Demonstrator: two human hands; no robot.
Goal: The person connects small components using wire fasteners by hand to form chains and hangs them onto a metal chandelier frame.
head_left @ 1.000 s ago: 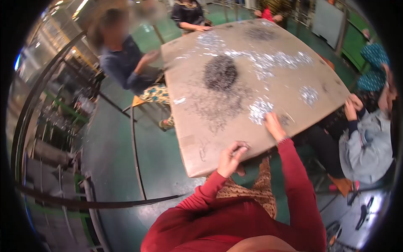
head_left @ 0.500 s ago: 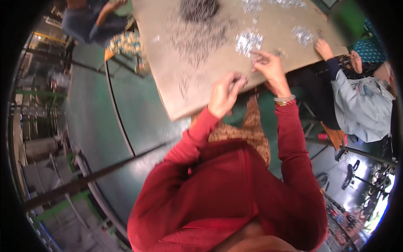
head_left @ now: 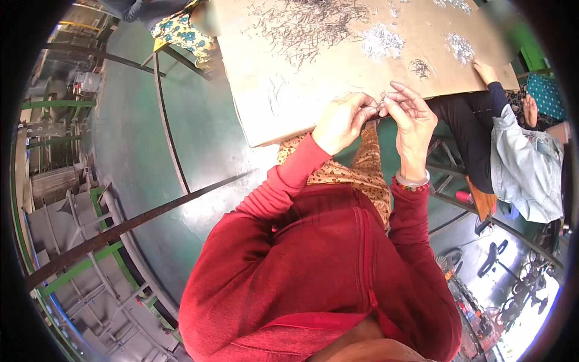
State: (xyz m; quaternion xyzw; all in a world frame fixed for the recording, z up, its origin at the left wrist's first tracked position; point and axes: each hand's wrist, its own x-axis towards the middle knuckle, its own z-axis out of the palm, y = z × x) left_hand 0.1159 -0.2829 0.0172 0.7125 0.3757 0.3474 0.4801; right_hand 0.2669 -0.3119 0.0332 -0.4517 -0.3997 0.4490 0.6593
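Note:
My left hand [head_left: 345, 122] is pinched closed at the near edge of the table [head_left: 250, 130], its fingertips meeting those of my right hand [head_left: 413, 123]. Thumb and forefinger of my right hand are pressed together too. Whatever small pieces sit between the fingertips are too tiny to make out. Beyond my hands lie a shiny silver pile [head_left: 382, 41] and a small dark pile [head_left: 420, 69]. Many thin dark pieces [head_left: 301, 27] spread over the table further back.
A co-worker in a pale denim jacket [head_left: 525, 163] sits at the right, one hand near another silver pile [head_left: 461, 48]. Another person's patterned trousers [head_left: 184, 35] show at the upper left. A metal rail [head_left: 126, 226] crosses the lower left.
The view has tilted down. My right hand has come back from the silver pile to my left hand, and their fingertips now meet. The co-worker's hand at the right has reached onto the table.

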